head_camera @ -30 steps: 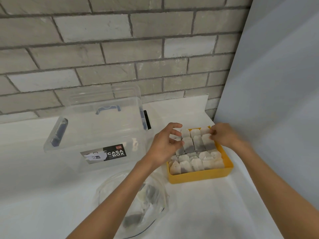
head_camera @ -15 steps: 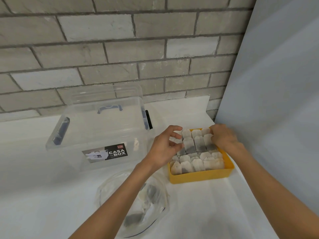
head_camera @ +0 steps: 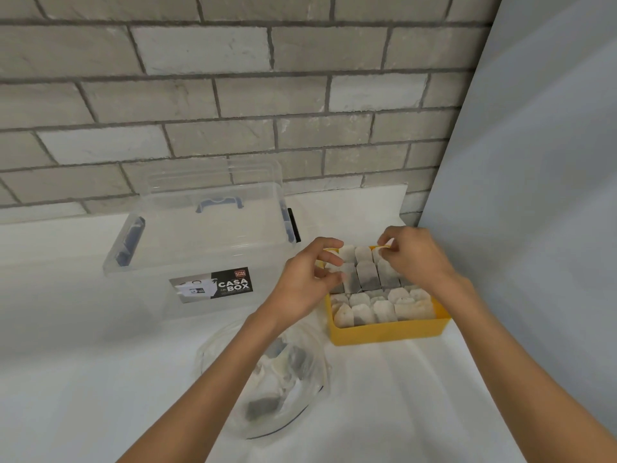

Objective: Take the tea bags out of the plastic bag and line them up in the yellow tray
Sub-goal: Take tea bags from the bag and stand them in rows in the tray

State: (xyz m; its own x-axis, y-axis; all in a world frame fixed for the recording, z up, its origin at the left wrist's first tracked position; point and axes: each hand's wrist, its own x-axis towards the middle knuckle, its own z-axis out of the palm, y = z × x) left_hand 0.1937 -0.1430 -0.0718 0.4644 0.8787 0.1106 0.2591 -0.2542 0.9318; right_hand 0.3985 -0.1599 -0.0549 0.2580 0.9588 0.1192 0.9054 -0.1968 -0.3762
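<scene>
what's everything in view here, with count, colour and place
counter: one, white, under everything
brick wall: one, grey, behind the counter
panel: one, pale grey, at the right
storage box: one, clear with a black label, by the brick wall
yellow tray: one, yellow, right of the storage box
plastic bag: one, clear, on the counter under the left forearm
tea bags: too many to count, off-white, in rows in the yellow tray; a few more in the plastic bag
left hand: one, at the tray's left edge, fingers curved
right hand: one, over the tray's far right corner
</scene>
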